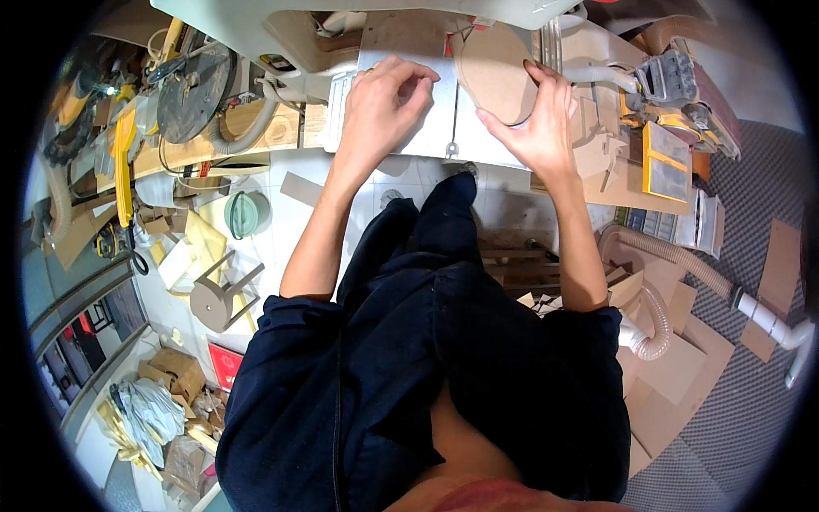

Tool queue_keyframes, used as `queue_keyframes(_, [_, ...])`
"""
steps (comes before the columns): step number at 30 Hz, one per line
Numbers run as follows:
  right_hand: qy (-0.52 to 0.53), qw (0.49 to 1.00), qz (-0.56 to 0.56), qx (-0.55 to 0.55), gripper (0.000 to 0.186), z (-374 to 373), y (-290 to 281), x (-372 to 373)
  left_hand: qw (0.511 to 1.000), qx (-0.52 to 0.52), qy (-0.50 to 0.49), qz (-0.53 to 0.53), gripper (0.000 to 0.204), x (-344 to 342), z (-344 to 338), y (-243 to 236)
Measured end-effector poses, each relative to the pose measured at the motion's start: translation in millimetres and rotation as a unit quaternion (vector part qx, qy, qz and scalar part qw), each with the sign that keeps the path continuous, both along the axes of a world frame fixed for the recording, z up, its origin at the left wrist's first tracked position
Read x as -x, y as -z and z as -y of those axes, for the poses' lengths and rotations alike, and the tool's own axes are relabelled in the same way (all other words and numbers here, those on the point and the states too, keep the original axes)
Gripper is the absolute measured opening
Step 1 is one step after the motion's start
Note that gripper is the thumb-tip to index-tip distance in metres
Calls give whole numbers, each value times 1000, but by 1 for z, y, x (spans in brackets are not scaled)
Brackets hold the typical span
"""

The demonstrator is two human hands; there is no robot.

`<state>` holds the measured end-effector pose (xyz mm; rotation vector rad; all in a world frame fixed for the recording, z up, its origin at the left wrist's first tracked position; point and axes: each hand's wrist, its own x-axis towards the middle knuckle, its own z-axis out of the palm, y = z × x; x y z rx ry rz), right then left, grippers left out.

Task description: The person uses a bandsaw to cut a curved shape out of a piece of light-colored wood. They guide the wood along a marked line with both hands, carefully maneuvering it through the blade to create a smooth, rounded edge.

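Note:
My left hand (382, 107) is over the pale metal machine table (435, 132), left of the dark slot running across it. Its fingers curl in toward the thumb; whatever they may hold is hidden. A round tan board (496, 75) lies flat on the table's right part. My right hand (546, 128) grips the near right edge of this board, thumb on the near side and fingers on the right. The far edge of the board reaches toward a metal rail (550, 38).
A pale machine housing (341, 17) overhangs the table's far side. Tan board offcuts (601, 154) and a yellow-framed clear case (665, 166) lie to the right. Power tools and a hose (247, 132) crowd the left bench. A brown stool (213, 303) stands on the floor.

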<state>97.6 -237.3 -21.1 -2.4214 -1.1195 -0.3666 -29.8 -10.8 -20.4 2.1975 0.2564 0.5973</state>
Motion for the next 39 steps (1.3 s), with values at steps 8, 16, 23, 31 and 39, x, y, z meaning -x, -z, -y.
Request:
queue_keyframes(8, [-9,1000,-14,-4,108,3,0,-2,1000,7,3,9,16,-1,1,-3])
queue_keyframes(16, [-12,1000,-9,-3,100,3,-3,-4,1000,8,4,11,15,-1,1,-3])
queue_keyframes(23, [-21,1000,-2,-9,99,4,0,-9,1000,6,3,8,15,0,1,-5])
queue_keyframes(31, [-17,1000,-16,-2,100,4,-1,-11,1000,1,3,5,16,0,1,-4])
queue_keyframes(39, [-17,1000,-18,6,103,3,-3,-14,1000,9,5,4,17,0,1,-5])
